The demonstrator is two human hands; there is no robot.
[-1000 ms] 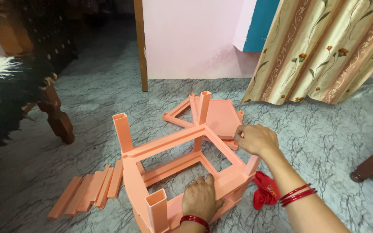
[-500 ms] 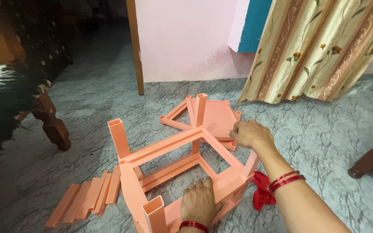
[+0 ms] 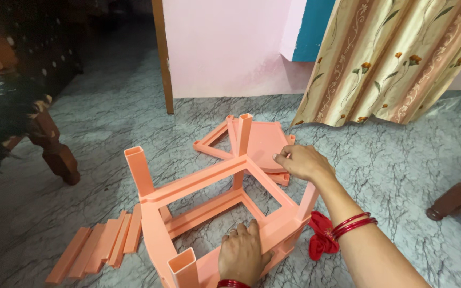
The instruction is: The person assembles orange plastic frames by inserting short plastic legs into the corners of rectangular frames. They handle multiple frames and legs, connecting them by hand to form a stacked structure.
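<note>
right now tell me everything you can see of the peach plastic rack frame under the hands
The peach plastic frame looks like smooth moulded plastic: two rectangular open tiers joined by hollow square corner posts, three of which stick up with open ends. It sits tilted on the grey marbled floor. The left hand presses flat on its near rail; the right hand rests at its far corner. Loose peach slats lie beside it.
</note>
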